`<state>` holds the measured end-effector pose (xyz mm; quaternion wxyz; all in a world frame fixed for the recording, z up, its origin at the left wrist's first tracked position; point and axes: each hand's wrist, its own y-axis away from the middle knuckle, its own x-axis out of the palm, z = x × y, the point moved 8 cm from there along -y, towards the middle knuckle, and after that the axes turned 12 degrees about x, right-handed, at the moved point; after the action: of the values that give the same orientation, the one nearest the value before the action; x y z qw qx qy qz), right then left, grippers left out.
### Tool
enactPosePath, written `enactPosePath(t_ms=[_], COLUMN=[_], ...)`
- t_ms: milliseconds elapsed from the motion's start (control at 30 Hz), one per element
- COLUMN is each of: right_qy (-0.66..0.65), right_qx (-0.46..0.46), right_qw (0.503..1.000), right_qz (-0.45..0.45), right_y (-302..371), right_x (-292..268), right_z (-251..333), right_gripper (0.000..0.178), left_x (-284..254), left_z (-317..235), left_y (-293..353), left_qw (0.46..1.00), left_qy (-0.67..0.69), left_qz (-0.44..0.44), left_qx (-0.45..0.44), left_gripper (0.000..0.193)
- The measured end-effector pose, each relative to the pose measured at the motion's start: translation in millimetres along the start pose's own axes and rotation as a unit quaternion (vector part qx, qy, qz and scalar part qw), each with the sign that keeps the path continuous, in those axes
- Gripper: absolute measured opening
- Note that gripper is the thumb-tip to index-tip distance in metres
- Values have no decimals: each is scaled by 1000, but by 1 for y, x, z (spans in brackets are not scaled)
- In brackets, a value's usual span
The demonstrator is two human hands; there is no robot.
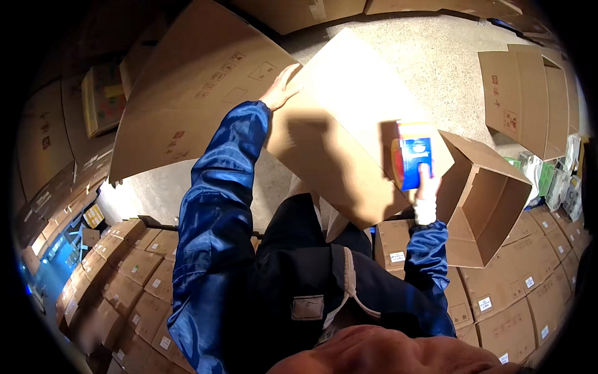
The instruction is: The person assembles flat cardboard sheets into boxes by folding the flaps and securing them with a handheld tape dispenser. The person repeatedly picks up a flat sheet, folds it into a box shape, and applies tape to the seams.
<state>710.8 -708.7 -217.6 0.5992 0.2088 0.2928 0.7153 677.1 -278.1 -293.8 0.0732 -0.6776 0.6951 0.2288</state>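
A large cardboard box lies in front of me, its wide panels turned at angles; one panel at the right is washed out by bright light. My left hand rests on the cardboard near the fold at the top, fingers spread and holding nothing. Gripped in my right hand is what looks like a tape dispenser, blue with white print and a reddish-yellow curved edge. It is over the right part of the box, near its lower edge. Whether it touches the cardboard I cannot tell.
An open-topped carton stands at the right, with another open carton farther off. Stacked sealed cartons line both sides behind me. Clear and green packages sit at the far right. Concrete floor shows beyond the box.
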Motion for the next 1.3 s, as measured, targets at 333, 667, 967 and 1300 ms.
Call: enactPosePath(t_ms=[333, 667, 967, 1300], right_qy=[287, 296, 325, 440], right_qx=[-102, -123, -80, -44], right_qw=[937, 935, 931, 889], right_qz=[172, 153, 148, 121], right_y=[-7, -13, -10, -11], right_x=[205, 206, 208, 233], right_z=[28, 28, 29, 49], right_gripper=[39, 35, 34, 42], left_x=[5, 47, 54, 20], left_z=[25, 3, -27, 16], left_y=[1, 37, 30, 12], left_qw=[999, 886, 708, 818], left_qy=[25, 419, 666, 549], left_qz=[3, 64, 136, 14], left_qx=[-28, -189, -190, -171], left_gripper=[81, 35, 26, 16])
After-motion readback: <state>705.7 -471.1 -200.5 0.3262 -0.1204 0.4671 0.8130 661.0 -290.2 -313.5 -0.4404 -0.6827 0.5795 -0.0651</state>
